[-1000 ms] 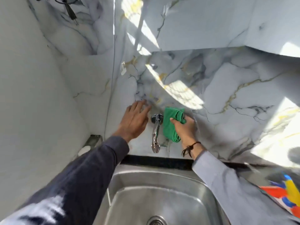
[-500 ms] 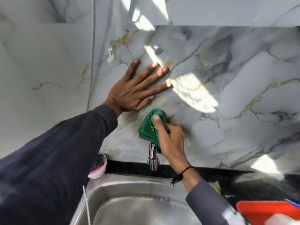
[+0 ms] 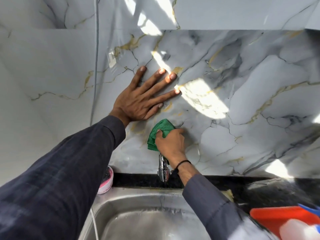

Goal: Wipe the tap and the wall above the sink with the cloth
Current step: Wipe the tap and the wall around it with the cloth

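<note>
Cloth (image 3: pixel 160 134) shifted right, marble wall (image 3: pixel 242 101), steel sink (image 3: pixel 138 201)

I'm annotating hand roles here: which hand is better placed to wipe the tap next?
The right hand. It already grips the green cloth against the wall, directly above the tap. The left hand lies flat and empty on the wall, higher up.

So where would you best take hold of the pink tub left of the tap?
Judging by pose, grip the pink tub by its rim, coming from above and the right: its left is hidden behind the left sleeve, and the sink edge leaves that side open.
</note>
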Tool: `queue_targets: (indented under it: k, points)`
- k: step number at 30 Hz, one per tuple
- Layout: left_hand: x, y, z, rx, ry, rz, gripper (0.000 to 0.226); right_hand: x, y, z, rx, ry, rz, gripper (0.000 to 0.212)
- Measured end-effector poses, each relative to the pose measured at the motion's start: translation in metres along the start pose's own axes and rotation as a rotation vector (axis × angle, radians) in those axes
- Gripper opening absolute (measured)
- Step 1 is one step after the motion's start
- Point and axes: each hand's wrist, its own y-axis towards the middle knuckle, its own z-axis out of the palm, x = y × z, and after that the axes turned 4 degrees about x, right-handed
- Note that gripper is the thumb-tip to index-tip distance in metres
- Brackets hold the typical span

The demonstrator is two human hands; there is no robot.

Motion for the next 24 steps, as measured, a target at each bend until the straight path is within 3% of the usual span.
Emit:
queue_targets:
  k: [3,7,12,18,24]
  points:
    - [0.0,0.0,0.002,-0.009,-0.003,0.003,0.067,-0.004,0.007,-0.002,0.014,0.128,0.107,0.062]
    - [0.0,0.001,0.002,-0.014,0.001,0.005,0.066,-0.021,0.022,-0.016,0.256,0.747,0.332,0.05]
    - [0.0,0.0,0.002,-0.005,-0.001,0.0,0.066,-0.045,0.018,-0.019,0.486,1.167,0.434,0.049]
    - [-0.002,-0.002,0.001,0.011,-0.003,0.003,0.066,-0.056,0.018,-0.019,0.471,0.964,0.362,0.047]
    - [-0.001,-0.001,0.001,-0.004,0.009,0.001,0.065,-0.058,0.02,-0.015,0.532,1.187,0.392,0.031]
